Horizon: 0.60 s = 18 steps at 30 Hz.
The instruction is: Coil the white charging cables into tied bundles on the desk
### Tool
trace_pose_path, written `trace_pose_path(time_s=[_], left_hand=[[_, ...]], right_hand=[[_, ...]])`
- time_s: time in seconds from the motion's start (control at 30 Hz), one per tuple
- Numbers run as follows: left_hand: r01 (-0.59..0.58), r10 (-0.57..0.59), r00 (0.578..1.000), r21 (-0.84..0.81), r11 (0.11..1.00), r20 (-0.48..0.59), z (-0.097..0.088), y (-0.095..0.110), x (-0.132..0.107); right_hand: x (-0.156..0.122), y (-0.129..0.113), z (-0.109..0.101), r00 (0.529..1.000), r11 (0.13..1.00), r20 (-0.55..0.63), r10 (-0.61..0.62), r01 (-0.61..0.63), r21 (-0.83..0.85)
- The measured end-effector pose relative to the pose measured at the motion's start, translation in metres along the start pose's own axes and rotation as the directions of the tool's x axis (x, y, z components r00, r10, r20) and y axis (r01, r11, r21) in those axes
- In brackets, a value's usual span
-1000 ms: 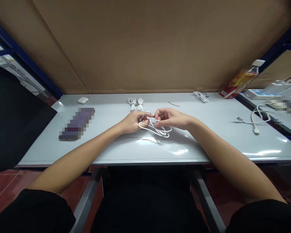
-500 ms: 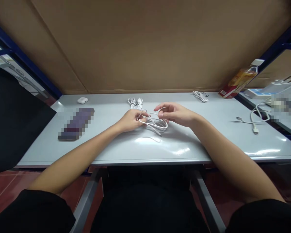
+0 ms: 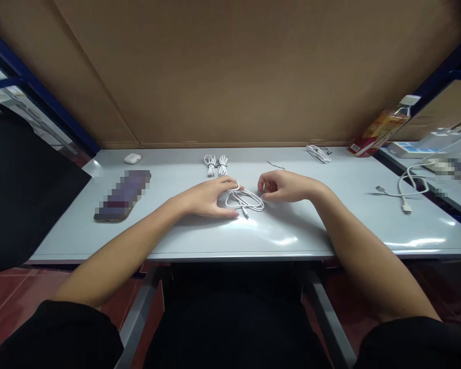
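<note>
A white charging cable point(image 3: 249, 206) lies loosely coiled on the desk, one plug end pointing toward the front edge. My left hand point(image 3: 211, 199) rests at the coil's left side, thumb and fingers spread around it; its fingertips touch a loop at the top. Just right of the coil is my right hand point(image 3: 278, 185), its fingers loosely curled and a small gap left between thumb and index. Nothing shows in it. Behind it lies a thin black twist tie point(image 3: 275, 165). Two tied white cable bundles, one on the left point(image 3: 210, 166) and one beside it point(image 3: 223, 165), sit beyond my left hand.
On the left are a blurred phone point(image 3: 125, 195) and a white earbud case point(image 3: 132, 158). Toward the back right lie another white cable bundle point(image 3: 318, 153) and a leaning drink bottle point(image 3: 382, 128). A loose white cable point(image 3: 407, 192) spreads at the right. A cardboard panel point(image 3: 230, 77) backs the desk.
The coiled cable has been lowered flat onto the desk. My left hand's fingers have spread, and my right hand has drawn away to the right, uncovering the twist tie.
</note>
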State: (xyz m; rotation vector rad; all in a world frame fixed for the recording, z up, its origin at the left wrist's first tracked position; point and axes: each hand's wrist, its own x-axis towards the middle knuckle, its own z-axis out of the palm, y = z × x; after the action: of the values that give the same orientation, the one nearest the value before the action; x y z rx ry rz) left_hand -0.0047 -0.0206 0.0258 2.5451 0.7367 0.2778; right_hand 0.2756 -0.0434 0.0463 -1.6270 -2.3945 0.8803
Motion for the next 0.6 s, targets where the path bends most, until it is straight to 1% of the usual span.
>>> trace_pose_path(time_s=[0.1, 0.2, 0.27, 0.37, 0.47, 0.6], left_hand=[[0.023, -0.020, 0.998, 0.040, 0.999, -0.063, 0.008, -0.002, 0.005], [0.036, -0.031, 0.994, 0.051, 0.998, -0.103, 0.013, -0.003, 0.009], [0.079, -0.075, 0.990, 0.035, 0.996, -0.117, 0.014, -0.003, 0.011], [0.166, -0.166, 0.973, -0.017, 0.986, -0.161, 0.016, -0.001, 0.011], [0.227, -0.244, 0.943, -0.095, 0.969, -0.226, 0.018, -0.001, 0.012], [0.298, -0.357, 0.883, -0.225, 0.928, -0.304, 0.021, -0.004, 0.015]], right_hand=[[-0.003, -0.001, -0.002, 0.996, 0.998, 0.080, 0.035, -0.031, -0.046], [-0.005, 0.000, -0.003, 0.995, 0.996, 0.073, 0.069, -0.064, -0.060], [-0.006, 0.000, -0.005, 0.995, 0.995, 0.072, 0.076, -0.072, -0.063], [-0.007, 0.000, -0.006, 0.996, 0.998, 0.074, 0.049, -0.046, -0.041], [-0.003, -0.004, -0.001, 1.000, 1.000, 0.014, 0.017, -0.017, 0.010], [0.011, -0.010, 0.019, 0.989, 0.989, -0.144, -0.025, 0.046, 0.142]])
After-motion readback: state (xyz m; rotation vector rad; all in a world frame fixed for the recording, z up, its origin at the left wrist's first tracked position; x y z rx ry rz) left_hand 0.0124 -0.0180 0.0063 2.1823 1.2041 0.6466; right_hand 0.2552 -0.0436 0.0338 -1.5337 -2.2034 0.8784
